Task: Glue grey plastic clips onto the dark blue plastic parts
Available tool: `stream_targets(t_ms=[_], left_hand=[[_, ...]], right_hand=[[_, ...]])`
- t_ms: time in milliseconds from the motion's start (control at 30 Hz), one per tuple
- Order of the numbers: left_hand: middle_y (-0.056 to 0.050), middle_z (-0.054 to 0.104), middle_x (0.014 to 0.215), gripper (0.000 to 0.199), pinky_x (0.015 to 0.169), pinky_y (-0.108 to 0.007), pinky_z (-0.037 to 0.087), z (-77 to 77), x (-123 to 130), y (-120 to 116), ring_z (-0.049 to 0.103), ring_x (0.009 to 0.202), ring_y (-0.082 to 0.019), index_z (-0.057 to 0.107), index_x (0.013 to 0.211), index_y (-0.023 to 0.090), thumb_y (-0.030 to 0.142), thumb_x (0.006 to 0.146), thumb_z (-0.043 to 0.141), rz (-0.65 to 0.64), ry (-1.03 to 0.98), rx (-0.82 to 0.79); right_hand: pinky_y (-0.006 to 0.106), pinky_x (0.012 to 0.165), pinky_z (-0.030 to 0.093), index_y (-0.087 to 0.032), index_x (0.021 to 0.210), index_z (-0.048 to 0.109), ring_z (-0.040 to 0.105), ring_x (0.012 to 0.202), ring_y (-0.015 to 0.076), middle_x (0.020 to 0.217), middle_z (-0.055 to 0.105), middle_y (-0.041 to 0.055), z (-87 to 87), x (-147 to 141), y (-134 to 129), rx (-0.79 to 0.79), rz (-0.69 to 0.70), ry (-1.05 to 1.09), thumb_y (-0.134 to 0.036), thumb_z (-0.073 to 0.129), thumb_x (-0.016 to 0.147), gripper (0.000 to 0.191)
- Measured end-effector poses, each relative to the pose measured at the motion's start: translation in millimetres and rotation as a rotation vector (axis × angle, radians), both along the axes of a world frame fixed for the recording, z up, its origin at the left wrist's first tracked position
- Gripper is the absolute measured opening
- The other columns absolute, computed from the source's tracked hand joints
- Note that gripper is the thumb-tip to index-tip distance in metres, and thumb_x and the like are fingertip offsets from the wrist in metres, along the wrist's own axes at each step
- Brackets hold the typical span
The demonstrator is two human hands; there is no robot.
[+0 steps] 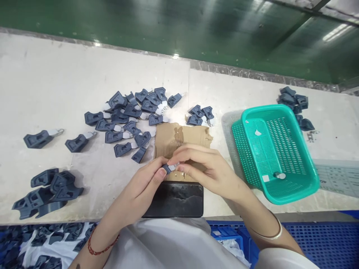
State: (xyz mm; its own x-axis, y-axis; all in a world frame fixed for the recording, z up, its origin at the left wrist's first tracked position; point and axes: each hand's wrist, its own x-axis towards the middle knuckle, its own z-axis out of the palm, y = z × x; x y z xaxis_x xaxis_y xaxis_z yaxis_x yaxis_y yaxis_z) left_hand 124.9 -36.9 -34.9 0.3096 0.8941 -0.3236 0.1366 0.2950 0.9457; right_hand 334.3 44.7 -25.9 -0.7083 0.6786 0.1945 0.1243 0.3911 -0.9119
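Between my hands is a small dark blue plastic part point(166, 169) with a light grey end piece point(172, 167). Thumb and fingers of my left hand point(137, 190) are closed on the blue body. My right hand point(211, 170) pinches at the grey end; its fingertips partly cover it. Both hands are above a piece of brown cardboard point(164, 140) with shiny wet-looking patches. Just below them lies a black phone point(179, 201). Beyond the left hand is a cluster of similar blue parts point(120, 117), many with grey ends.
A green plastic basket point(304, 149) stands at the right, with a small grey piece point(279, 175) inside. More blue parts point(288, 97) lie behind it. Another pile of blue parts point(61, 185) is at the near left. Blue crates point(331, 243) sit below the table edge.
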Motion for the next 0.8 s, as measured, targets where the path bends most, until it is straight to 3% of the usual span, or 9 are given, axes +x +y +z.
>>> stream_targets(t_ms=[133,367,633,800], left_hand=[[0.001,0.058,0.113,0.024,0.084,-0.026,0.044,-3.1,-1,-1,0.057,0.100,-0.015,0.052,0.125,0.029,0.047,0.111,0.048,-0.007,0.065,0.003],[0.001,0.061,0.105,0.012,0.088,-0.025,0.047,-12.4,0,0,0.061,0.099,-0.014,0.053,0.113,0.025,0.035,0.112,0.046,-0.029,0.113,0.153],[0.003,0.062,0.099,0.007,0.078,-0.024,0.044,-13.5,-2,1,0.059,0.086,-0.012,0.049,0.106,0.024,0.029,0.111,0.048,-0.047,0.079,0.217],[0.002,0.063,0.100,0.008,0.083,-0.025,0.047,-12.0,1,0,0.061,0.091,-0.013,0.051,0.106,0.024,0.030,0.110,0.049,0.008,0.052,0.213]], right_hand=[[0.021,0.086,0.058,-0.017,0.108,0.076,0.075,0.097,0.0119,0.105,0.080,0.0049,4.2,2,-1,-0.024,-0.077,-0.036,-0.017,0.068,0.102,0.010],[0.022,0.077,0.058,-0.018,0.101,0.078,0.076,0.088,0.0131,0.094,0.081,0.0035,4.3,3,-3,-0.183,-0.064,-0.055,-0.022,0.068,0.102,0.011],[0.024,0.075,0.055,-0.016,0.097,0.077,0.074,0.088,0.0145,0.093,0.080,0.0048,0.9,3,-2,-0.211,-0.020,-0.080,-0.025,0.066,0.102,0.015],[0.023,0.074,0.055,-0.019,0.097,0.077,0.074,0.087,0.0135,0.094,0.080,0.0024,1.8,-5,-10,-0.237,-0.084,-0.048,-0.028,0.068,0.102,0.013]])
